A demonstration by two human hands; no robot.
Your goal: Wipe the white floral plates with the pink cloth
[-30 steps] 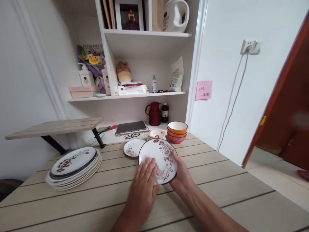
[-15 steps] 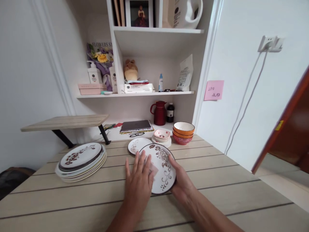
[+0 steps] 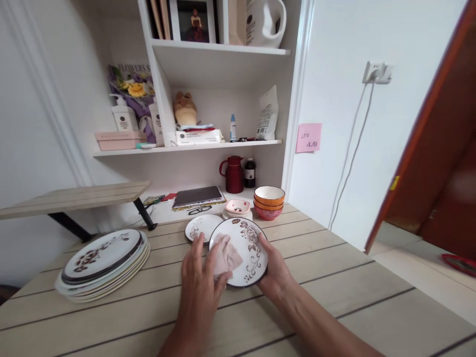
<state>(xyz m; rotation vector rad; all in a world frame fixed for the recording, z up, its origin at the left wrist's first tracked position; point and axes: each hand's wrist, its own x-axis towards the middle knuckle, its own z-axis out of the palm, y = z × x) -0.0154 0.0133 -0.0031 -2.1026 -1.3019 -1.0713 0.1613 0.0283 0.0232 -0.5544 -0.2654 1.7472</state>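
Note:
My right hand (image 3: 277,270) grips a round white plate (image 3: 253,263) by its right edge, thumb on the face and fingers underneath. The plate has a dark rim and brown flower patterns, and it tilts toward me above the table. On its left part lies a crumpled pale pink cloth (image 3: 227,255). My left hand (image 3: 201,277) has bent fingers around the cloth's left side, with the thumb at its lower edge. Behind the held plate, a smaller flowered plate (image 3: 203,228) rests on the table, partly covered.
A stack of plates (image 3: 102,260) stands at left near a raised wooden shelf (image 3: 78,198). Toward the back are small dishes (image 3: 238,207), stacked bowls (image 3: 268,203), glasses (image 3: 201,210), a laptop (image 3: 197,196) and a red jug (image 3: 234,174). The wooden table (image 3: 320,277) meets a wall at right.
The left hand's flat, spread fingers have lifted and bent around the cloth, uncovering more of it. The right hand still holds the plate. The camera view has turned to the right.

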